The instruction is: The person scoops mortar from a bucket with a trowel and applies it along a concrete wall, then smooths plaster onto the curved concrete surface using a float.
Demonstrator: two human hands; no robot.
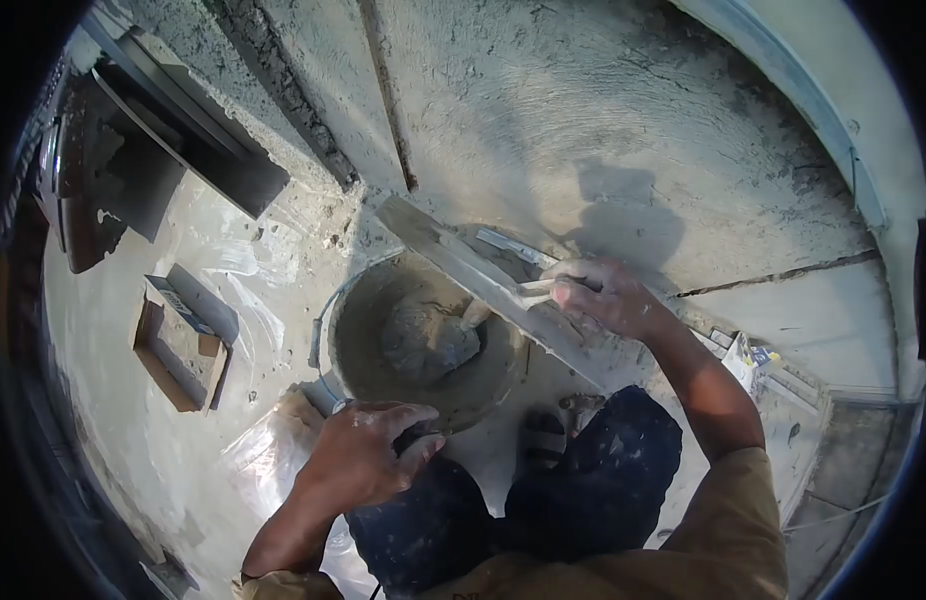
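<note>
My right hand (598,295) is closed on the handle of a long, flat plastering trowel (463,262). Its mortar-smeared blade slants across the upper right of a bucket (345,345). Inside the bucket lies a lump of grey wet mortar (423,340), with a short stick-like piece (474,316) beside it, partly under the blade. My left hand (373,450) is at the bucket's near rim, fingers and thumb curled toward each other around something dark that I cannot make out. Pale mortar dust coats both hands.
An open cardboard box (178,345) lies on the floor to the left, near clear plastic sheeting (278,450). A rough plastered wall (543,120) rises ahead. A dark bent panel (133,165) stands at upper left. Packaging and debris (748,360) lie at right.
</note>
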